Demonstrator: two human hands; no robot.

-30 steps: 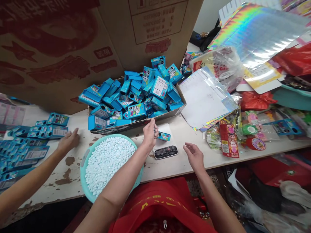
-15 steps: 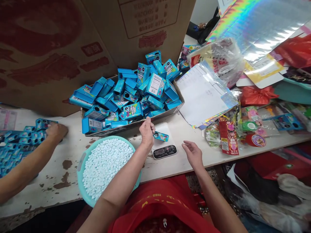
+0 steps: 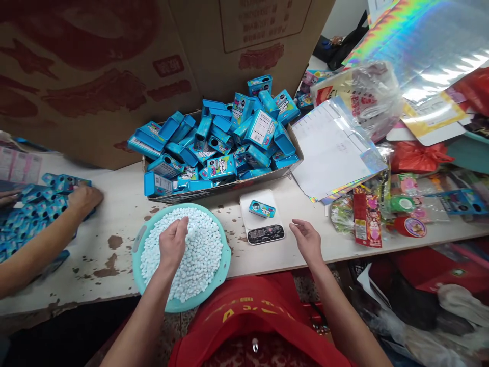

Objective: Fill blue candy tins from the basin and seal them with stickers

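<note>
My left hand (image 3: pixel 173 242) hovers over the turquoise basin (image 3: pixel 226 265) with its fingers pinched together. Whatever is between them, if anything, is hidden. Small pale candies (image 3: pixel 202 260) fill the basin. To the right, my right hand (image 3: pixel 306 240) holds nothing, its fingers apart, beside the white kitchen scale (image 3: pixel 248 219). On the scale's platform lies a small blue candy tin (image 3: pixel 262 209) with a round opening at its left end. The scale's dark display is lit, but its digits are too blurred to read.
Behind the basin, a shallow cardboard tray (image 3: pixel 214 192) is heaped with blue tins, against a large carton (image 3: pixel 95 117). At left, another person's hand (image 3: pixel 86 199) touches rows of tins. Papers (image 3: pixel 332 148) and packaged sweets (image 3: pixel 367 219) lie to the right.
My left hand has moved left and down from above the tin to over the candies in the basin. The view has shifted slightly. My right hand stays beside the scale.
</note>
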